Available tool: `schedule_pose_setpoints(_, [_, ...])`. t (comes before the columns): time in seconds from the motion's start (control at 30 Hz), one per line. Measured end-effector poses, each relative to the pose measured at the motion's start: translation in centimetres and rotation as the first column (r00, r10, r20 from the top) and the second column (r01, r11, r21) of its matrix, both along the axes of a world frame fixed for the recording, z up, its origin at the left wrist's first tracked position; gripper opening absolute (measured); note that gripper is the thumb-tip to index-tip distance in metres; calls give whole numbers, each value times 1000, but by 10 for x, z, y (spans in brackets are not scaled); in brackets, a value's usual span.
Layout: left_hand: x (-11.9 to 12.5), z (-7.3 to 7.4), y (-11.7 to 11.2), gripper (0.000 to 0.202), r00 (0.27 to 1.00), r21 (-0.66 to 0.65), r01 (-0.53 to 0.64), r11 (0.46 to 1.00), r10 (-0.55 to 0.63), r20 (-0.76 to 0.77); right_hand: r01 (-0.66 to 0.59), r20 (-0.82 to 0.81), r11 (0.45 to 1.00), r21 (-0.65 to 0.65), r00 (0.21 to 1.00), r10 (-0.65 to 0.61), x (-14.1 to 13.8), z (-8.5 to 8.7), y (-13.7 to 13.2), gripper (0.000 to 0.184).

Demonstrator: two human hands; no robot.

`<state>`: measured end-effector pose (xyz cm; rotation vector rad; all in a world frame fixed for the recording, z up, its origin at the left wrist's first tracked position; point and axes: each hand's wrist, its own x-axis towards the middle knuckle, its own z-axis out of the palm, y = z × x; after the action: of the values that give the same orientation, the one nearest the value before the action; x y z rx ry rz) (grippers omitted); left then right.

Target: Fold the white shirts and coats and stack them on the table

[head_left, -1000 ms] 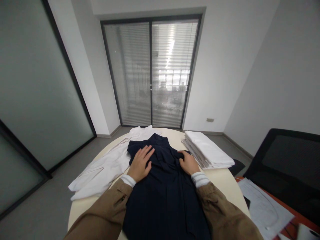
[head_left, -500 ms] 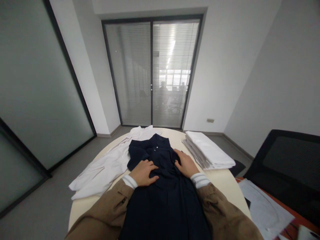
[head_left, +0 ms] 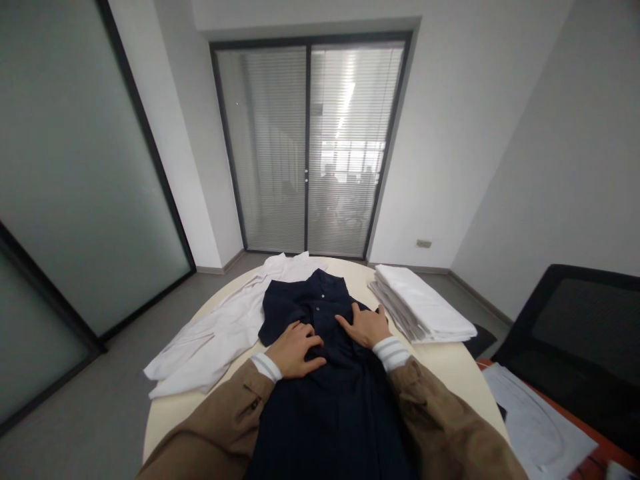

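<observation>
A dark navy shirt with a collar and light buttons lies front up on the table, its collar at the far end. My left hand rests on the left side of its chest, thumb and fingers apart. Over the shirt's right shoulder area, my right hand has its thumb and fingers spread on the cloth. The fabric is wrinkled between the two hands. Neither hand shows a grip on the cloth.
The round cream table also bears a spread white shirt on the left and a folded white cloth stack at the right. Beyond the right edge stand a black mesh chair and an orange surface with papers.
My right hand has shifted on the shirt, its fingers now spread wider and its thumb farther inward. My left hand stays on the chest. The view has turned slightly.
</observation>
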<state>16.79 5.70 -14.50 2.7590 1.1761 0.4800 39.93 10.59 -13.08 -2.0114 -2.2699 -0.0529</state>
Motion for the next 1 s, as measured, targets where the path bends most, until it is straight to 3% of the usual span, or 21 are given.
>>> schedule_pose_setpoints(0.2, [-5, -9, 4, 47, 1000, -34, -7, 999, 8, 5, 21, 32, 986, -163, 999, -16, -7, 1, 41, 94])
schedule_pose_setpoints(0.43, [-9, -19, 11, 62, 990, -56, -131, 990, 128, -63, -48, -43, 983, -175, 998, 41, 10, -27, 78, 91])
schedule_pose_setpoints(0.57, [-11, -16, 11, 62, 986, -87, -143, 986, 134, -100, -210, -69, 975, -74, 976, 205, 10, -22, 78, 75])
schedule_pose_setpoints(0.7, [-10, -6, 8, 51, 996, -72, -24, 997, 18, -85, -366, -121, 926, -96, 927, 354, -5, -5, 68, 74])
schedule_pose_setpoints(0.83, [-6, 1, 4, 43, 997, -60, 53, 997, -56, -54, -382, -171, 917, -117, 917, 361, -26, 4, 57, 70])
schedule_pose_setpoints(1.0, [-4, 1, 3, 43, 999, -62, 24, 998, -26, -40, -333, -205, 901, -280, 937, 282, -45, -2, 59, 76])
